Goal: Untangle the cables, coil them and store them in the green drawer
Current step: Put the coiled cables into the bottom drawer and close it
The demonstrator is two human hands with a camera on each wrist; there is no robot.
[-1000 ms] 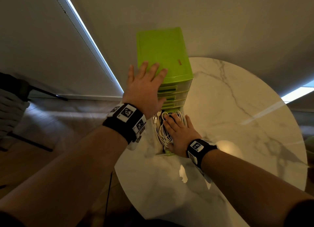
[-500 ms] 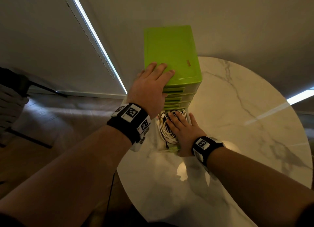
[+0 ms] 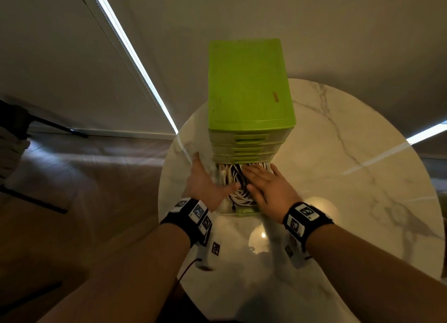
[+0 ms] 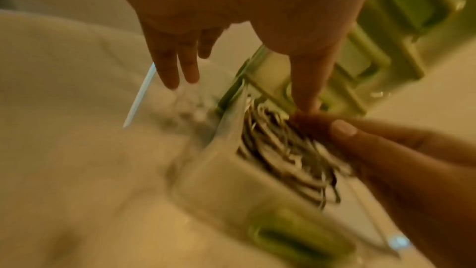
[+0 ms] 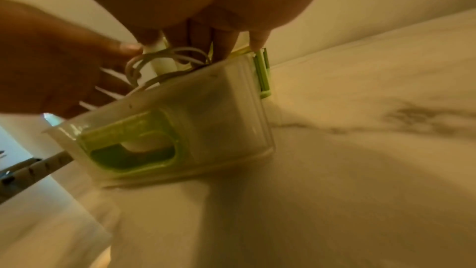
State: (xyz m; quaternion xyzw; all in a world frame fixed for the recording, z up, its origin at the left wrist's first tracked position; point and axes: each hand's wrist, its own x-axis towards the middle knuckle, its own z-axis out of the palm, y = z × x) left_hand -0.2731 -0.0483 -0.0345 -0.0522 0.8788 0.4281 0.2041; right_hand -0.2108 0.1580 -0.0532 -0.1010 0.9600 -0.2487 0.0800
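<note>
A green drawer unit (image 3: 249,85) stands on the round marble table (image 3: 350,177). Its bottom drawer (image 3: 244,211) is pulled out toward me, translucent with a green handle (image 5: 134,142). White and dark coiled cables (image 3: 238,184) fill it, also seen as a blurred bundle of cables (image 4: 283,150). My right hand (image 3: 263,184) lies flat on the cables with straight fingers. My left hand (image 3: 205,180) hovers at the drawer's left side, fingers (image 4: 177,64) straight and spread, thumb reaching over the cables toward the right hand.
The upper drawers (image 3: 246,146) of the unit are closed. The table's left edge (image 3: 164,189) runs close to my left hand, with wooden floor (image 3: 84,177) beyond. Bare marble lies right of the unit and in front of the drawer. A wall stands behind.
My left hand has come off the top of the drawer unit and dropped down to the left side of the open drawer. My right hand stays flat on the cables.
</note>
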